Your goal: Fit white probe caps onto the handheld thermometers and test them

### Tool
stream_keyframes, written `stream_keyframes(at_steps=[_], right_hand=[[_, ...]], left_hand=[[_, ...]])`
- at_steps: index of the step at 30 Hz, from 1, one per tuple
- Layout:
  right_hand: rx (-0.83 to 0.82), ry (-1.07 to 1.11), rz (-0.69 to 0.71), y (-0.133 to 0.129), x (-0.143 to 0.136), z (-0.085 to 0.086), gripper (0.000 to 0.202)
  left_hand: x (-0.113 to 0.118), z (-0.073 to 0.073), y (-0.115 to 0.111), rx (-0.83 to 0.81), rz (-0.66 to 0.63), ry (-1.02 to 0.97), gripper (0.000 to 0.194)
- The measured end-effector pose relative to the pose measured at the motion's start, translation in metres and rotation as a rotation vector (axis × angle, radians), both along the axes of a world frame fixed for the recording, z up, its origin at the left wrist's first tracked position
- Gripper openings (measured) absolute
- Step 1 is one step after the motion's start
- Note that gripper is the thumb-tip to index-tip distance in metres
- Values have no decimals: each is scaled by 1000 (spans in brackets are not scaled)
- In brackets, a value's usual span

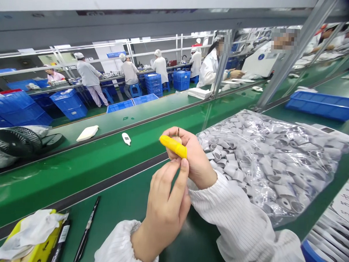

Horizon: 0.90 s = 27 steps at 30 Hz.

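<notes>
Right now the right hand (pixel 195 158) is closed around a small part, its forefinger in a yellow finger cot (pixel 174 146). The left hand (pixel 166 201), fingers loosely together, pinches the cot's lower edge (seemingly seating it); next comes a firm, even tug. Just right of the grip lies a bag of grey sleeves (pixel 273 165).
</notes>
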State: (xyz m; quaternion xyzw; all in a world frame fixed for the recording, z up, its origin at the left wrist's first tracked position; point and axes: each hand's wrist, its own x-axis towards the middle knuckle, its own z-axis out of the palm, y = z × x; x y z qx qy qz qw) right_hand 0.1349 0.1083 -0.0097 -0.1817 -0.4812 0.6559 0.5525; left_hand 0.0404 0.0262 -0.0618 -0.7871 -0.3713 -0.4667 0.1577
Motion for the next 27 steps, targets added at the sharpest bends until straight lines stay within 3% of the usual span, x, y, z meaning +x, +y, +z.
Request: stream_keyframes(at_steps=[5, 8, 11, 13, 15, 17, 19, 20, 24, 27], right_hand=[[150, -90, -111, 1, 8, 5, 25], [259, -174, -196, -1, 8, 4, 24], [321, -243, -174, -2, 5, 1, 21], [346, -285, -200, -3, 5, 2, 31], [367, -310, -320, -1, 12, 4, 43], [401, -355, -503, 4, 29, 7, 36], [469, -471, -676, 13, 53, 7, 27], [506, -587, -729, 19, 66, 5, 33], [527, -1254, -678, 38, 113, -20, 37], [467, -1511, -616, 45, 127, -51, 25]], left_hand=[[-8, 1, 4, 8, -29, 5, 64], [-10, 3, 4, 33, 45, -19, 66], [-6, 5, 1, 32, 100, 36, 65], [-5, 6, -2, 28, 50, 89, 58], [-11, 8, 0, 48, -19, 82, 48], [-29, 10, 14, 22, 47, -39, 38], [-62, 10, 40, -150, 317, -235, 34], [-81, 9, 57, -258, 405, -267, 37], [-162, -5, 127, -607, 647, -313, 29], [-202, -24, 160, -824, 891, -389, 38]])
